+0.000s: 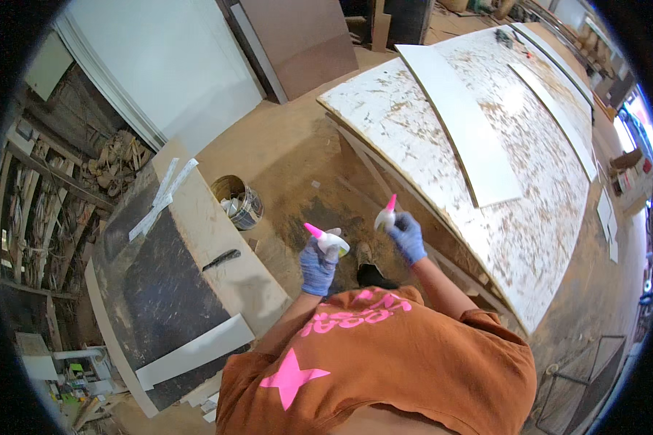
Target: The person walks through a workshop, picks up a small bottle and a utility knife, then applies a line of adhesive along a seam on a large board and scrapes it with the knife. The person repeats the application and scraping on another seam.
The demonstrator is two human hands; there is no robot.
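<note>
My left hand [316, 270], in a bluish work glove, is closed round a white glue bottle [334, 243] with a pink pointed nozzle, tilted up to the left. In my right hand [408, 238], gloved alike, is a second white bottle [384, 220], its pink nozzle pointing up. Both bottles are held apart from each other in front of my body, above the floor between two work surfaces. My fingers cover part of each bottle.
On the right stands a large worn white table [384, 101] bearing long white boards [461, 123]. A lower dark-topped bench [159, 290] at left carries white strips and a black-handled tool [221, 259]. Between them sits a bucket [247, 206]. Large panels [159, 65] lean behind.
</note>
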